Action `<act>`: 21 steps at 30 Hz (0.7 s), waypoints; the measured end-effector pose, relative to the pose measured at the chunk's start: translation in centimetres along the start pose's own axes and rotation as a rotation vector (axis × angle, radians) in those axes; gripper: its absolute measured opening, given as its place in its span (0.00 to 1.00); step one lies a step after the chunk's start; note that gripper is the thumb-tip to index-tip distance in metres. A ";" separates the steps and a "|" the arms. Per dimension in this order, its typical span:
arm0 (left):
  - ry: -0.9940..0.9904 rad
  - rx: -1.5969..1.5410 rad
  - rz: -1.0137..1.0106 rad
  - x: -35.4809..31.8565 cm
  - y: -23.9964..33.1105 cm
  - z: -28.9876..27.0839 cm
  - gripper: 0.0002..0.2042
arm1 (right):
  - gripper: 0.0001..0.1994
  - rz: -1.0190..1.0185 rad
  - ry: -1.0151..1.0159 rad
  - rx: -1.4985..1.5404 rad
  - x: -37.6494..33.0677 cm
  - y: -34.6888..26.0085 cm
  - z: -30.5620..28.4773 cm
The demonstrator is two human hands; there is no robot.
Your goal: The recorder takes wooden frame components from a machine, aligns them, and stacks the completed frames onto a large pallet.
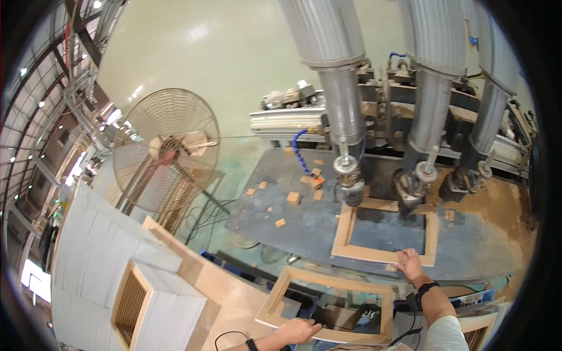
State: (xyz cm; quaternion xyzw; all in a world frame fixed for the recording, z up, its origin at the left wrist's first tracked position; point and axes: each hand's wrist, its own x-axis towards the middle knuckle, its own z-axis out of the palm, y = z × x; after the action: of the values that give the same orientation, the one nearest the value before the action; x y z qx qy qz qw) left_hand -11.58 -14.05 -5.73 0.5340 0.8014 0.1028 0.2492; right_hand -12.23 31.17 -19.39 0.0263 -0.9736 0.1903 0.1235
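A rectangular wooden frame (383,255) lies on the dark machine table, its far rail beneath the spindle heads. Its near rail is in the grip of my right hand (411,263), close to the near right corner, fingers curled over the edge. Nearer to me, a second wooden frame (336,281) is held at the table's front edge, apart from the first one. My left hand (295,331) is closed on the near rail of this frame, toward its left corner. The fingertips under that rail are hidden.
Three machine heads with wide grey ducts (345,99) stand over the table (263,216). Small wood offcuts (294,198) and sawdust (497,202) lie on it. A large caged fan (167,151) stands at the left. White-grey stacked frames (170,310) fill the lower left.
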 end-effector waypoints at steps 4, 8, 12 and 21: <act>-0.124 0.050 -0.311 -8.9 1.9 -4.2 0.26 | 0.25 0.117 0.079 -0.032 -0.9 0.6 1.5; 0.118 0.088 -0.509 -16.8 6.0 -7.1 0.31 | 0.25 0.067 0.057 -0.050 -1.0 0.9 0.4; 0.344 0.209 -0.758 -23.0 9.6 -8.4 0.31 | 0.25 0.164 -0.001 -0.053 -1.8 1.8 0.6; 0.670 0.605 -1.303 -36.7 7.2 -6.8 0.28 | 0.26 0.057 0.016 -0.164 -1.6 4.5 1.9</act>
State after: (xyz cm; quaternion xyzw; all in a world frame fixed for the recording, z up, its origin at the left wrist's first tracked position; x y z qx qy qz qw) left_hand 1.97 -43.73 13.81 -0.0575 0.9781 -0.1307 -0.1513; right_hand -11.52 34.64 -23.14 -0.0133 -0.9852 0.1136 0.1273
